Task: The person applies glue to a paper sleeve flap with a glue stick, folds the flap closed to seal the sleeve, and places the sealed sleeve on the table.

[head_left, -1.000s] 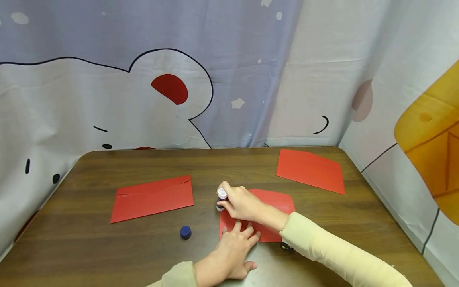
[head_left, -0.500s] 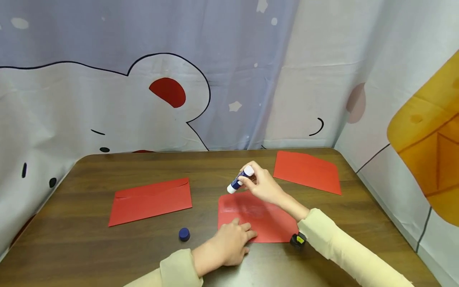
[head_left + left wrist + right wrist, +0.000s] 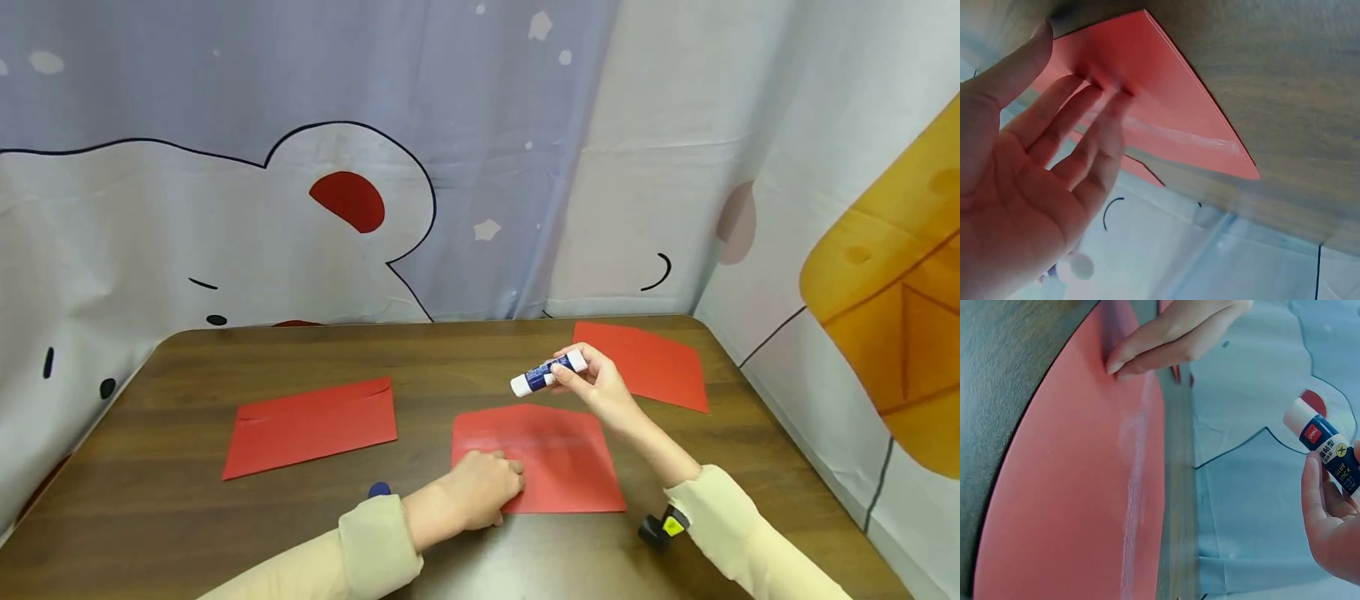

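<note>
A red envelope (image 3: pixel 558 467) lies flap-up in front of me, a shiny streak of glue (image 3: pixel 1131 512) running along its flap in both wrist views. My left hand (image 3: pixel 480 483) rests its fingertips on the envelope's left part; the left wrist view shows the fingers (image 3: pixel 1075 112) loosely bent, the thumb held apart. Above the envelope's far right corner, my right hand (image 3: pixel 600 387) pinches a blue-and-white glue stick (image 3: pixel 540 377) between thumb and fingers. The stick is raised and tilted, its white end pointing left. A blue cap (image 3: pixel 379 489) stands on the table, partly hidden by the left sleeve.
A second red envelope (image 3: pixel 315 425) lies at the left of the wooden table (image 3: pixel 187 517). Another one (image 3: pixel 671 367) is at the back right, partly behind the right hand. A printed curtain (image 3: pixel 487 167) hangs behind the table's far edge.
My right hand has lifted the glue stick off the envelope's upper left corner and carried it right, tipping it from upright to nearly level. My left hand's spread fingers have drawn together on the envelope.
</note>
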Demonstrator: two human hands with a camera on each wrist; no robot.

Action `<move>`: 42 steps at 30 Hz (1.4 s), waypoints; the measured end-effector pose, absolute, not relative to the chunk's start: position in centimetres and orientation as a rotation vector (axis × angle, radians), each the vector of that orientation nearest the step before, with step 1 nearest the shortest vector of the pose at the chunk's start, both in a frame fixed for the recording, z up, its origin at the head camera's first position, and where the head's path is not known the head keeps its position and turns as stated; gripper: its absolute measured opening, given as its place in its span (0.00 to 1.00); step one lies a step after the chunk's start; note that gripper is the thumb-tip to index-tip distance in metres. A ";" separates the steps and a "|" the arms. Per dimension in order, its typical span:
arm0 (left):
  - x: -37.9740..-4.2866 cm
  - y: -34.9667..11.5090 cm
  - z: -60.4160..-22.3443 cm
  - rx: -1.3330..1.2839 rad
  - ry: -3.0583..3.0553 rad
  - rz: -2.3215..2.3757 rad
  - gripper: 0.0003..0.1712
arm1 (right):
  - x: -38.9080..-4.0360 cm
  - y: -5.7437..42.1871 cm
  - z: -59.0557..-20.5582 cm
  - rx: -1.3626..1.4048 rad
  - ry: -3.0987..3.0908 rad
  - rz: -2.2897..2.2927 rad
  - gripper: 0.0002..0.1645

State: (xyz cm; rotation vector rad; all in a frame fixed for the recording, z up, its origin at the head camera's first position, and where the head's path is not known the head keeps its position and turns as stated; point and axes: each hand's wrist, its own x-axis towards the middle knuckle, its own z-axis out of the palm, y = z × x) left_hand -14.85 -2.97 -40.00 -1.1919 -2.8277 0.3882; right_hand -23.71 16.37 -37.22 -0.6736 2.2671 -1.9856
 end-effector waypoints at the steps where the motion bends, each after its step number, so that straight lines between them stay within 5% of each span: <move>1: -15.0 -2.9 -40.0 -1.192 -2.819 0.394 0.17 | -23.7 16.6 -37.2 -0.656 2.238 -2.023 0.18; 8: -16.5 -3.0 -40.0 -1.155 -2.847 0.227 0.17 | -22.9 18.7 -36.7 -0.567 2.102 -2.207 0.08; 18: -21.8 -4.3 -39.9 -0.800 -3.175 -0.097 0.53 | -22.3 20.2 -36.8 -0.539 2.052 -2.266 0.08; 27: -23.4 -3.6 -40.8 -0.764 -3.262 -0.092 0.66 | -21.8 20.7 -37.2 -0.518 2.063 -2.201 0.08; 42: -24.3 -4.1 -41.6 -0.791 -3.278 -0.229 0.70 | -21.3 21.7 -37.9 -0.585 2.020 -2.216 0.12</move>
